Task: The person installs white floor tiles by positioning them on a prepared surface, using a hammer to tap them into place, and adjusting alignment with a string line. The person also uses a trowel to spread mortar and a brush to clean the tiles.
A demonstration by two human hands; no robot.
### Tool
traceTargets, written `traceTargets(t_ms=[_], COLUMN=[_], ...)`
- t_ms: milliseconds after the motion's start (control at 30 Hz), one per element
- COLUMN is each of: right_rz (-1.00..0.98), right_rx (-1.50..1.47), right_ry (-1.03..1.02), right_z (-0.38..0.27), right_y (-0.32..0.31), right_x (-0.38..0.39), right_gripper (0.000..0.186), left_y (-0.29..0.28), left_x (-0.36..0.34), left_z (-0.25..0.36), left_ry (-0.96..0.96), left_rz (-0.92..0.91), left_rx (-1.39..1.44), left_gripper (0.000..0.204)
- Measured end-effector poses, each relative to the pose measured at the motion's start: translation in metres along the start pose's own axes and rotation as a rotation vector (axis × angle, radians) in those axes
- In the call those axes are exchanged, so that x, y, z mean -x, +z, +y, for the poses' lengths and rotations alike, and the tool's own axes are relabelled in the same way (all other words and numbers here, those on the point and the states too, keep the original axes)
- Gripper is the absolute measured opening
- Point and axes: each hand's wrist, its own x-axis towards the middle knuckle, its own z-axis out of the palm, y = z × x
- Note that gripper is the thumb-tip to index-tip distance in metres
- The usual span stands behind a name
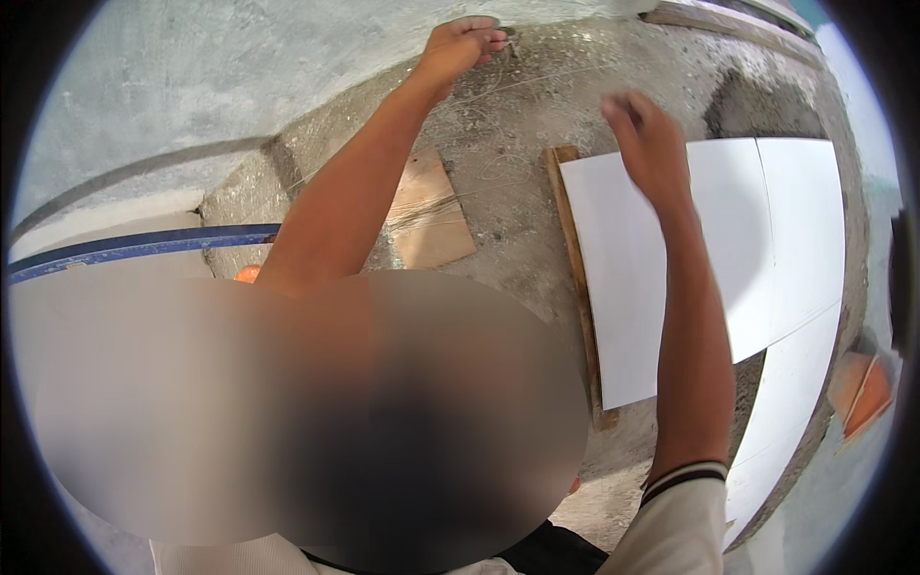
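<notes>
At the far side, where the pale wall meets the rough concrete, my left hand [464,46] is closed, fingertips pinched together. A small dark bit shows by its fingertips, too small to name. My right hand [650,134] is raised above the white sheets and slightly blurred. Its fingers are curled in, and whatever they may hold is hidden. A thin string [537,82] stretches across the concrete between the two hands. Nearer me, a flat piece of wood [431,213] has string wound around it, with loose strands trailing beside it.
Large white sheets [623,287] lie at the right, beside a wooden strip [575,278]. A blue bar [153,247] runs along the left. An orange object [860,391] sits at the far right. Dark, loose material [762,107] is heaped behind the sheets. A blurred patch hides the lower middle.
</notes>
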Motion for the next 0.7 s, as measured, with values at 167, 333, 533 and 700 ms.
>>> traceTargets(t_ms=[167, 333, 533, 700], right_rz=[-0.099, -0.34, -0.539, -0.54], right_rx=[0.119, -0.083, -0.375, -0.491], right_ry=[-0.246, -0.051, 0.059, 0.131], right_z=[0.001, 0.013, 0.018, 0.021], right_y=[0.066, 0.102, 0.111, 0.112], right_x=[-0.137, -0.186, -0.198, -0.198], right_gripper=[0.025, 0.025, 0.02, 0.017], left_y=[0.005, 0.001, -0.001, 0.004], left_x=[-0.002, -0.01, -0.027, -0.031], left_z=[0.003, 0.013, 0.021, 0.02], left_ry=[-0.03, -0.072, -0.088, -0.122], left_rz=[0.011, -0.017, -0.03, -0.002], left_rx=[0.082, -0.072, -0.222, -0.208], left_gripper=[0.044, 0.044, 0.036, 0.032])
